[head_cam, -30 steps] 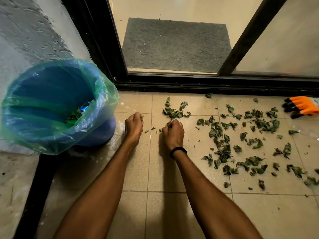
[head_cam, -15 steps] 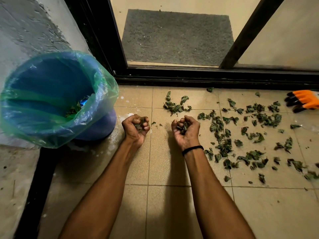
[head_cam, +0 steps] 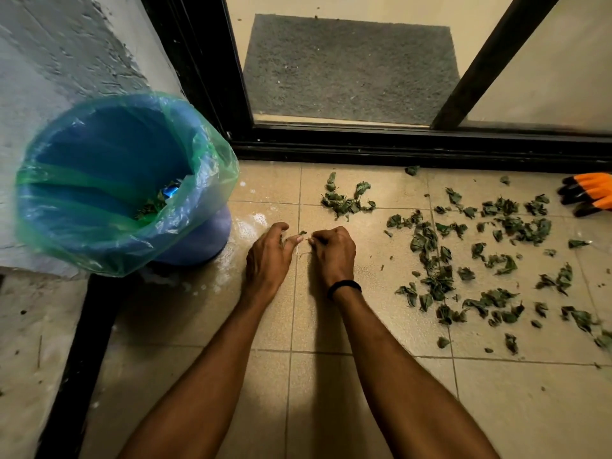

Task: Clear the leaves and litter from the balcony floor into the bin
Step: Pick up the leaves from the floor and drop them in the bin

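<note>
Far left: round blue plastic bin [head_cam: 195,241] with a green-tinted translucent liner [head_cam: 212,167] stands on the beige tiled floor [head_cam: 331,392] against the wall. A few leaves and a shiny blue item lie inside; the item cannot be identified.

Centre: both palms face down, so their contents are hidden. The left hand [head_cam: 268,256] rests on the floor near the bin with its fingers curled over dark leaf scraps and its thumb stretched toward the right hand [head_cam: 332,253]. The right hand is curled tight, thumb and forefinger tips nipping a small scrap. It wears a black wristband [head_cam: 343,288].

Right: dried green leaves [head_cam: 344,202] lie in a small heap just beyond the hands and scattered widely to the right.

Far right: an orange-and-black glove [head_cam: 589,193] is cut off by the frame edge.
</note>
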Demonstrator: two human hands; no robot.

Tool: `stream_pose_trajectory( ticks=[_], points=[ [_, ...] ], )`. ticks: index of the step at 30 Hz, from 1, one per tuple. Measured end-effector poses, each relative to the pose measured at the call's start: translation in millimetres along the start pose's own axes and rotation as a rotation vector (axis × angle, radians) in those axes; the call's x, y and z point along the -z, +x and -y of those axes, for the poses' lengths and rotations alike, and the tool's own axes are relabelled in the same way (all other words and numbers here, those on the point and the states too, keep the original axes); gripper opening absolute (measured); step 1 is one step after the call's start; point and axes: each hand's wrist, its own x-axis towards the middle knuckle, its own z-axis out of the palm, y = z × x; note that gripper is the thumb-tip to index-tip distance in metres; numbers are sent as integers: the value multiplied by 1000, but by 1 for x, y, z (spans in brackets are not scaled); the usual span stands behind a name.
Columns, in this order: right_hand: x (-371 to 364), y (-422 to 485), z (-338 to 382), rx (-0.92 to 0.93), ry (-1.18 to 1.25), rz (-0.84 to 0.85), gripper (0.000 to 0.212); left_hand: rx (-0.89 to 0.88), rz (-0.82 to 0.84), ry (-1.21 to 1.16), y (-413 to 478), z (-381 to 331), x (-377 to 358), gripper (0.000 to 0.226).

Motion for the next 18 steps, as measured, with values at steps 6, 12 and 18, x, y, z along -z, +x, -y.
stream_pose_trajectory(
  ticks=[6, 12, 18],
  points=[
    [-1, -2, 1, -64, -19, -33, 13, -145, -36, 210, -3, -1, -8, 19],
    [16, 11, 0, -522, 681, -81, 8, 361, -6, -305, 17, -12, -5, 21],
    [29, 12, 6, -635, 1042, -61, 10, 693, 82, -1335, 22, -33, 12, 26]
  ],
)
